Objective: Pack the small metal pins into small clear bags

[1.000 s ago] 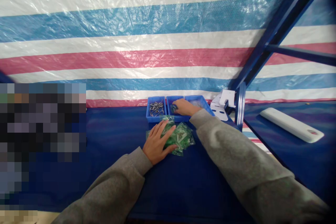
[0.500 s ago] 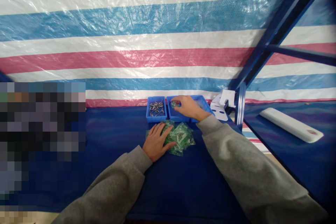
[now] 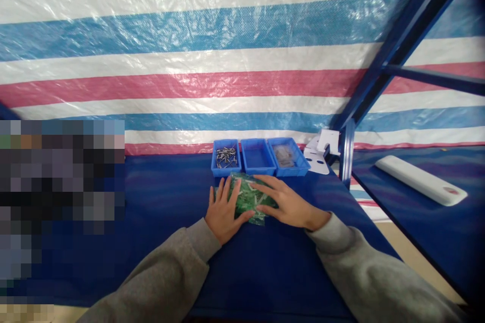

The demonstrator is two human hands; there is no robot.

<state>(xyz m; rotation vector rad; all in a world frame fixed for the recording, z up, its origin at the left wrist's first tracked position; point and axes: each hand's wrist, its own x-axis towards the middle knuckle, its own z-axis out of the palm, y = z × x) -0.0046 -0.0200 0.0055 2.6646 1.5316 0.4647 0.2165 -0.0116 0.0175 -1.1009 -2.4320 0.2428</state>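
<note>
A pile of small clear, green-tinted plastic packets (image 3: 248,199) lies on the blue table, with pale strips or parts showing inside. My left hand (image 3: 226,209) rests on its left side, palm down and fingers spread. From the right, my right hand (image 3: 290,202) reaches over the other edge, its fingers apart and touching the packets. Part of the pile is hidden beneath both hands. Just behind it stand three blue bins: the left bin (image 3: 214,167) contains metal screws or pins, the middle bin (image 3: 258,171) shows its bare bottom, and the right bin (image 3: 293,171) holds clear packets.
White cut-out sheets (image 3: 320,156) lean beside the right bin, near a blue metal post (image 3: 346,154). A long white plastic piece (image 3: 420,180) lies on another blue surface to the right, across a gap. A striped tarp (image 3: 227,83) hangs behind. The far left is pixelated.
My right hand has lifted a small clear packet out of the middle bin and come down to the pile, where its fingers now lie spread. My left hand has stayed on the pile.
</note>
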